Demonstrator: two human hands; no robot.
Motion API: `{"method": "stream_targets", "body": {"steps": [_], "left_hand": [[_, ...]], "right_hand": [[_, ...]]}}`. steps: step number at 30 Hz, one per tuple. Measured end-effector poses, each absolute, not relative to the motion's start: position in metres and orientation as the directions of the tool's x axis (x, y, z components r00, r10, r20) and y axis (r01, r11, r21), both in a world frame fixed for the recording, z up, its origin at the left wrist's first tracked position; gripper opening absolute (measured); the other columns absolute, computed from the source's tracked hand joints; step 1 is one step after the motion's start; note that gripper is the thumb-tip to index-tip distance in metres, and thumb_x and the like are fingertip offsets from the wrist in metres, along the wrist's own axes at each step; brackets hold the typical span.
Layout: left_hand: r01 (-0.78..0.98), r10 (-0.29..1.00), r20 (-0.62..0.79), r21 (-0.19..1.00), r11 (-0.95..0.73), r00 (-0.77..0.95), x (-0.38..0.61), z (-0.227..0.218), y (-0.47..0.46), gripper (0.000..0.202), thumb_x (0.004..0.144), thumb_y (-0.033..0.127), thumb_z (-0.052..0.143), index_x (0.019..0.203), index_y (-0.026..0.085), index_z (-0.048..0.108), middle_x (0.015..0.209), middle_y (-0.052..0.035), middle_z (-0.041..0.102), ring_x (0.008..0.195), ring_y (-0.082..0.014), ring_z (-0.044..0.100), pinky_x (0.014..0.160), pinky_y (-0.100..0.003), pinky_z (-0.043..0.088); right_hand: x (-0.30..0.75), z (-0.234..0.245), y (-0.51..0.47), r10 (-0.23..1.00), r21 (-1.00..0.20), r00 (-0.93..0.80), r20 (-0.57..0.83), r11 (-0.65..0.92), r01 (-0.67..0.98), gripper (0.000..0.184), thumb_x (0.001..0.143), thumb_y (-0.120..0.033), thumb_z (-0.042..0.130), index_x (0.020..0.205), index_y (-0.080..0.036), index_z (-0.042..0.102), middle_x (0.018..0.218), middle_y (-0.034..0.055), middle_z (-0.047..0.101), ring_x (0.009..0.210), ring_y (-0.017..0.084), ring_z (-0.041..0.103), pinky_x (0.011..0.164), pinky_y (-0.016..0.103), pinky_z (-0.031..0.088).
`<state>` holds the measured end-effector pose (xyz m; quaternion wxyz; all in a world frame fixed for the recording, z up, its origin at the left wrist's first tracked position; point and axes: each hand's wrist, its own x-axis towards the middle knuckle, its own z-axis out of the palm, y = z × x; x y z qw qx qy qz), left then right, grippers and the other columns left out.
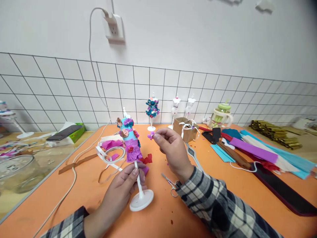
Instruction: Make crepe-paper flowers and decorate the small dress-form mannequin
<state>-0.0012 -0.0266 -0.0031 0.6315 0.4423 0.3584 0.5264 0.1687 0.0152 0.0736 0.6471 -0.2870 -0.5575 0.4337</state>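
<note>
My left hand [123,183] is closed round the white stem of a miniature dress form [133,148], tilted a little above the orange table. Its body wears blue and purple crepe paper with several small paper flowers in purple, tan and red. Held up to the right of it, my right hand [172,148] pinches a small purple paper flower [150,136] between thumb and fingertips, apart from the dress form. Below my right wrist lies a pair of small scissors [171,185]. Red crepe paper scraps [148,159] rest just behind my left hand.
A roll of white tape [123,152] and a brown paper strip [76,164] lie at left, near a white cable [71,188]. A decorated dress form [152,107], a small cardboard box [183,127] and a drinking jar [221,115] stand behind. Crepe paper rolls [255,149] lie right.
</note>
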Motion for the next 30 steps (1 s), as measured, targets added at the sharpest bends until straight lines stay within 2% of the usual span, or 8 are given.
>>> {"method": "stream_targets", "body": {"steps": [7, 12, 20, 30], "left_hand": [[-0.292, 0.987, -0.063, 0.951, 0.104, 0.149, 0.001, -0.004, -0.025, 0.043, 0.067, 0.051, 0.085, 0.091, 0.019, 0.071, 0.066, 0.0017, 0.065, 0.061, -0.0150, 0.060, 0.060, -0.027, 0.057], [-0.256, 0.989, -0.071, 0.961, 0.104, 0.133, 0.002, -0.006, -0.022, 0.045, 0.065, 0.052, 0.086, 0.092, 0.018, 0.072, 0.068, 0.0002, 0.067, 0.065, -0.0162, 0.063, 0.065, -0.029, 0.059], [-0.220, 0.986, -0.046, 0.972, 0.082, 0.162, -0.001, -0.020, -0.018, 0.043, 0.072, 0.052, 0.081, 0.097, 0.018, 0.072, 0.076, -0.0032, 0.072, 0.070, -0.0194, 0.067, 0.068, -0.030, 0.058], [-0.211, 0.988, -0.036, 0.975, 0.067, 0.148, 0.001, -0.016, -0.022, 0.041, 0.072, 0.049, 0.082, 0.093, 0.016, 0.072, 0.073, -0.0032, 0.071, 0.067, -0.0193, 0.066, 0.066, -0.031, 0.057]], "right_hand": [[0.161, 0.068, 0.014, 0.891, -0.891, -0.075, 0.448, 0.439, -0.112, 0.014, 0.078, -0.033, 0.070, 0.080, -0.019, 0.067, 0.075, 0.0010, 0.060, 0.068, 0.012, 0.050, 0.057, 0.025, 0.040], [0.150, 0.059, 0.011, 0.916, -0.904, -0.079, 0.393, 0.370, -0.213, 0.015, 0.076, -0.033, 0.072, 0.080, -0.020, 0.068, 0.073, 0.0001, 0.060, 0.069, 0.013, 0.053, 0.058, 0.025, 0.042], [0.134, 0.044, 0.009, 0.951, -0.884, 0.007, 0.308, 0.289, -0.369, 0.017, 0.073, -0.034, 0.075, 0.080, -0.019, 0.068, 0.071, -0.0006, 0.063, 0.067, 0.012, 0.054, 0.061, 0.023, 0.045], [0.132, 0.038, 0.011, 0.961, -0.894, 0.022, 0.274, 0.263, -0.363, 0.021, 0.073, -0.036, 0.074, 0.081, -0.018, 0.067, 0.063, -0.0031, 0.055, 0.059, 0.010, 0.046, 0.052, 0.022, 0.040]]}}
